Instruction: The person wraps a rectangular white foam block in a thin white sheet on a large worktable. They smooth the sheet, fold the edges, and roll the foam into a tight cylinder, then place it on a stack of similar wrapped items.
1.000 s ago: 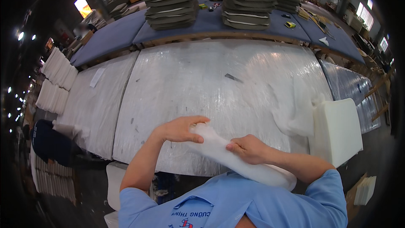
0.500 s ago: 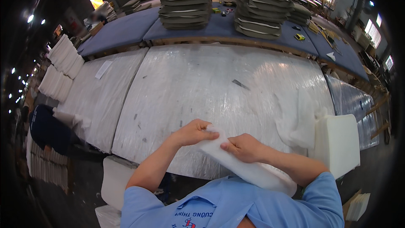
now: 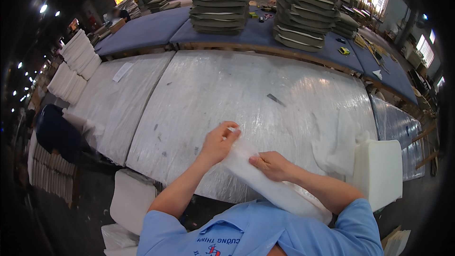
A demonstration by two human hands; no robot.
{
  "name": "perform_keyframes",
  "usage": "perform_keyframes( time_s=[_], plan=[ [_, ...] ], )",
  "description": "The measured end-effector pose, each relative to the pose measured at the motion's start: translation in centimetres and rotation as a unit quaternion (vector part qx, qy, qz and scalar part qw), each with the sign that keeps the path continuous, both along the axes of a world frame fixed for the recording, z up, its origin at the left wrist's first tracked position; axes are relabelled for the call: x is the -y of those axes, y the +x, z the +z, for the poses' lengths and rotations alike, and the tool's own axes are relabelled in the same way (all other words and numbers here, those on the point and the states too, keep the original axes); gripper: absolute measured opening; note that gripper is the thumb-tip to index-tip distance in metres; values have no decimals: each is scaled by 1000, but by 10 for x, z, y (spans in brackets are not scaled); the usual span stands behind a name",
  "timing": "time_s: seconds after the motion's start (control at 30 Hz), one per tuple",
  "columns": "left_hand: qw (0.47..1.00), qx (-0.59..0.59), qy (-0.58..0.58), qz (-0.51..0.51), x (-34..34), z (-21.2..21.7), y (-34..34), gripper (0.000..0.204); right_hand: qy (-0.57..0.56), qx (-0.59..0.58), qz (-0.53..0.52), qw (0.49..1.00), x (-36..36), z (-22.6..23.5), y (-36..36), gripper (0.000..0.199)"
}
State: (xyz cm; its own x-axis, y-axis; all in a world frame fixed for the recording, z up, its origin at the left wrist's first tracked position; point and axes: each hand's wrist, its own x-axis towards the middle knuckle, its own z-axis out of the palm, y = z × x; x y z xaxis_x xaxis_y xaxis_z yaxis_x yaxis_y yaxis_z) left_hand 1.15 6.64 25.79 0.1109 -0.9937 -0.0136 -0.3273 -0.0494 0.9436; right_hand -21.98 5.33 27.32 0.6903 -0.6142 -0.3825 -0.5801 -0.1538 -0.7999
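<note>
A white foam cushion pad (image 3: pixel 279 193) with soft white batting on it slants between my chest and the table, its far end over the table edge. Above that far end my left hand (image 3: pixel 220 143) is closed, pinching the thin batting (image 3: pixel 238 148) and drawing it up. My right hand (image 3: pixel 273 165) grips the pad's upper edge, thumb on top and fingers partly hidden behind it. Both forearms reach in from my blue sleeves. The pad's near end lies against my shirt under my right forearm.
The plastic-covered table (image 3: pixel 208 90) bears loose batting (image 3: pixel 334 137) at right. White foam pads (image 3: pixel 383 170) stand beside it. Stacks of grey-green cushions (image 3: pixel 220 7) sit on the blue table (image 3: pixel 142 28) behind. At left a person in dark clothing (image 3: pixel 57 130) bends over near white stacks (image 3: pixel 71 80).
My left hand has moved up and slightly left, pulling the batting away from the pad's end. My right hand stays on the pad. The view has shifted slightly.
</note>
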Motion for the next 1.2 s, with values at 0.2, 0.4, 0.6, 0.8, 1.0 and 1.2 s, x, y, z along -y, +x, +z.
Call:
perform_keyframes(
  time_s=[0.2,0.4,0.6,0.8,1.0,1.2],
  plan=[
    [898,233,-374,-6,-70,26,-32,15,1,9,-9,1000,1,-11,-10,64],
    [887,275,-368,-51,-92,4,-59,17,108,-15,-36,993,33,12,7,77],
    [882,270,-380,-71,-83,1,-58,21,27,78,-17,996,34,-6,39,68],
    [886,298,-350,-59,-85,-2,-58,26,113,16,-74,991,34,-21,35,61],
    [884,333,-316,-88,-82,4,-63,31,94,55,-41,993,36,-48,20,53],
    [881,352,-290,-128,-74,9,-84,42,-79,30,-7,996,48,-90,3,39]
  ],
)
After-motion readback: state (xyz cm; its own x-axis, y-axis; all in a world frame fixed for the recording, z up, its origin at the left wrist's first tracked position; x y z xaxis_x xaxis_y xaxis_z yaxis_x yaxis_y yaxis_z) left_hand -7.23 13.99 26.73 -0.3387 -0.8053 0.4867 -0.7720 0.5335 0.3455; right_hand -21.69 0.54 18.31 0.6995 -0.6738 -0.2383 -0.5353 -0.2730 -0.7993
